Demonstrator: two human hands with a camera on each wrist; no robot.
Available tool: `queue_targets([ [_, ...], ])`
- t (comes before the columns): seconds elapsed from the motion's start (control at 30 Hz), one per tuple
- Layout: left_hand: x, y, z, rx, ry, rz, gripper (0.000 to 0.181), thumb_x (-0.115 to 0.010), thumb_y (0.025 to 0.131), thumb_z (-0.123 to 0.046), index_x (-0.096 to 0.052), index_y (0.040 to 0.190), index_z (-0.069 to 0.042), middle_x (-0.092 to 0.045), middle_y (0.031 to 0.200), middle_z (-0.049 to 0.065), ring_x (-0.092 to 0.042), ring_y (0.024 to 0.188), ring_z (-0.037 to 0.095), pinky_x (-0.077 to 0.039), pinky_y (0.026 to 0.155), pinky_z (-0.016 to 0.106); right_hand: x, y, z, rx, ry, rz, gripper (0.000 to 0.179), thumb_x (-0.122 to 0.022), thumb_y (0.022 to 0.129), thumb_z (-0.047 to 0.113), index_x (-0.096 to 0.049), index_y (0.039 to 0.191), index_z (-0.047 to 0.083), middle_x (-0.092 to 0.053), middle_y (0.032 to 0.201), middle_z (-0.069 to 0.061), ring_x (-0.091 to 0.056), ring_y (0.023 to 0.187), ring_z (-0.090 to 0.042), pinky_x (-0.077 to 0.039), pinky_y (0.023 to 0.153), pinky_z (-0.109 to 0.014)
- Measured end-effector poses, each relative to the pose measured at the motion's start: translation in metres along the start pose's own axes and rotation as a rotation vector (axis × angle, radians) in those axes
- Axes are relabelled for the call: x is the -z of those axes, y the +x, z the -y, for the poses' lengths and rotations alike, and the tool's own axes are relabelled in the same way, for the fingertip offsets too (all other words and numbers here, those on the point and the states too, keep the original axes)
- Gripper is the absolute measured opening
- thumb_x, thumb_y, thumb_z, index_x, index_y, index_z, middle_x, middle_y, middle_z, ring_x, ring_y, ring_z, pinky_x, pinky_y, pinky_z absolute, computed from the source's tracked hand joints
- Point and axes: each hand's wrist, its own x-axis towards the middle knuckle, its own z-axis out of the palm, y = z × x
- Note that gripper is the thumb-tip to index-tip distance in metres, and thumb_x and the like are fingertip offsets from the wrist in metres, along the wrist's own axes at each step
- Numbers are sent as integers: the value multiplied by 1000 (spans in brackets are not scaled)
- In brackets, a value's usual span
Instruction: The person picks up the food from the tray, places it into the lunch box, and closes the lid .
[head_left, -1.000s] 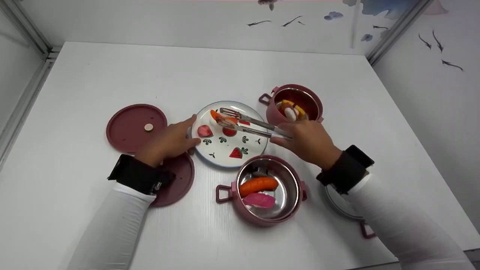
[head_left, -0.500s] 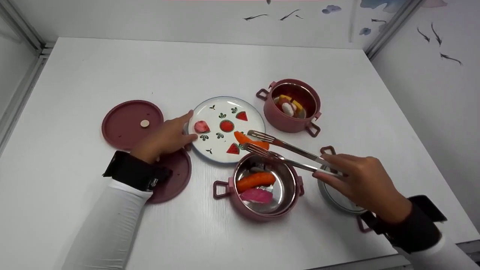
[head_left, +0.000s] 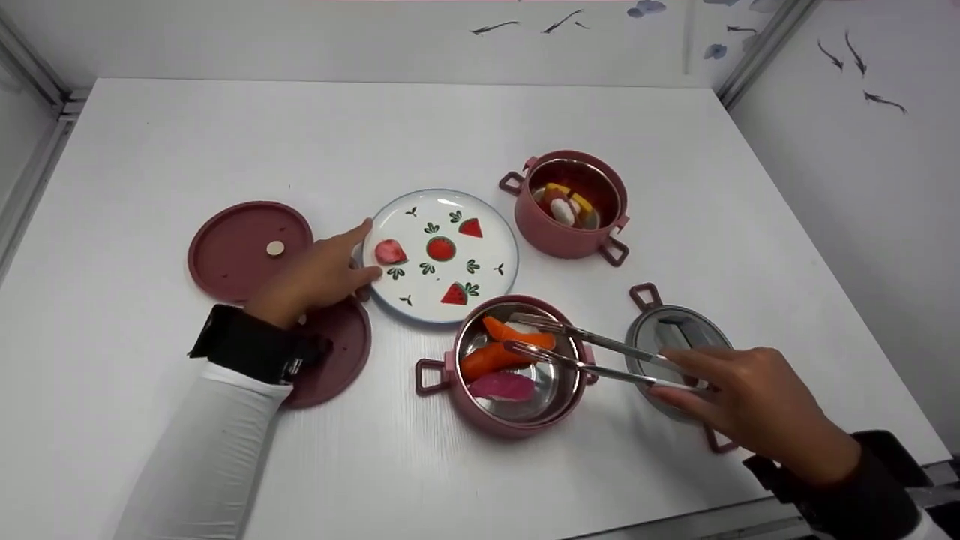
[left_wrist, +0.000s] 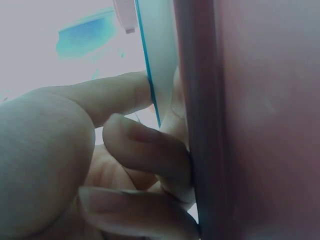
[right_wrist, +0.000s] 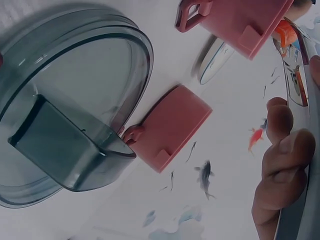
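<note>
My left hand [head_left: 319, 274] grips the near-left rim of the white fruit-patterned plate [head_left: 405, 225], thumb and index finger at its edge. On the plate lies a small pink-red food piece [head_left: 390, 252]. My right hand [head_left: 765, 405] holds metal tongs [head_left: 615, 372] by their arms. The tongs' ends reach into the near pink pot [head_left: 495, 426], at a crescent-shaped orange piece [head_left: 496, 328] above a thicker orange piece [head_left: 484, 363]. Beside them in the pot is a pink piece [head_left: 502, 386]. The right wrist view shows the fingers [right_wrist: 285, 170] curled against the tongs.
Behind the plate's right side stands another pink pot [head_left: 562, 244] with yellow and white food pieces in it. Two dark red round lids [head_left: 240, 281] lie at the left, partly under my left arm. A transparent lid [right_wrist: 75, 150] with a box-shaped knob sits below my right hand.
The tongs have carried the crescent-shaped orange piece from the plate down into the near pot. My right hand has moved right and toward me. The left hand has stayed at the plate's rim.
</note>
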Motion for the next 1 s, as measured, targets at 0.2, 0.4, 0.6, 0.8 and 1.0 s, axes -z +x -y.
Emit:
queue_targets([
  [0.2,2,-1,1,1,-7,4,80,-56,101,-30,-9,162,-13,-71,77,3,-66,75,14,-41,87,33,2,-4,-1,10,10,-1,42,-94,61,20,-78,99,12,-64,65,12,-50,51,8,-40,47,-12],
  [0.4,2,0,-1,-1,2,3,79,-56,101,-30,-9,162,-14,-71,77,3,-64,74,15,-41,82,32,4,-3,0,-17,33,-9,43,-95,60,18,-78,99,11,-62,66,12,-49,52,9,-39,46,-11],
  [0.6,0,1,0,-3,-15,7,79,-56,101,-29,-9,162,-13,-71,78,4,-64,74,14,-41,84,32,0,8,0,3,-8,-17,42,-95,61,20,-77,98,11,-62,65,11,-47,50,6,-37,46,-11],
  [0.8,-1,1,1,1,-6,5,79,-56,101,-29,-9,162,-13,-71,81,5,-66,81,18,-42,87,34,-12,34,-2,22,-39,-17,41,-93,67,25,-78,101,8,-68,69,4,-55,53,0,-43,49,-16],
  [1.0,1,1,1,8,11,6,79,-56,100,-30,-10,162,-13,-71,81,5,-65,84,18,-40,93,35,-31,70,-6,-33,-27,54,41,-88,76,31,-78,107,6,-76,84,-6,-68,64,-13,-56,59,-30],
])
